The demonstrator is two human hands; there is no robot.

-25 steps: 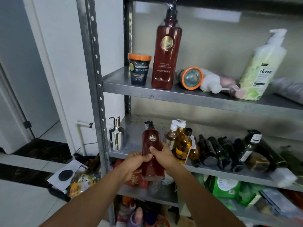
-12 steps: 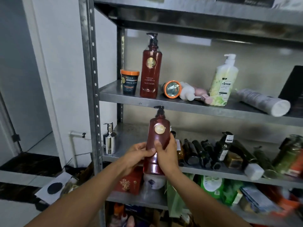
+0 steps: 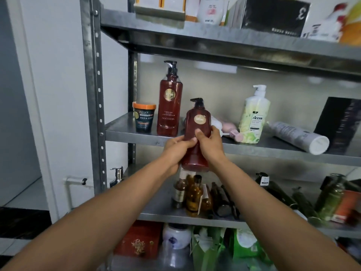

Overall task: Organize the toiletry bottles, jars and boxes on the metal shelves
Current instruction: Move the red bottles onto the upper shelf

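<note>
A dark red pump bottle (image 3: pixel 197 122) with a gold round label is held upright in the air in front of the middle metal shelf (image 3: pixel 125 132). My left hand (image 3: pixel 175 151) grips its lower left side and my right hand (image 3: pixel 210 145) wraps its right side, thumb on the front. Its base hangs below the shelf's front edge. A taller matching red pump bottle (image 3: pixel 170 102) stands on that shelf just to the left, next to an orange-lidded jar (image 3: pixel 144 119).
On the same shelf are a lying pink bottle (image 3: pixel 229 129), an upright pale green pump bottle (image 3: pixel 254 116), a lying white tube (image 3: pixel 298 136) and a black box (image 3: pixel 340 124). Amber bottles (image 3: pixel 193 196) and dark bottles crowd the shelf below. Boxes (image 3: pixel 275 16) fill the top shelf.
Both hands have lifted the red pump bottle from the lower shelf up to the level of the middle shelf. My view has tilted upward, showing the top shelf.
</note>
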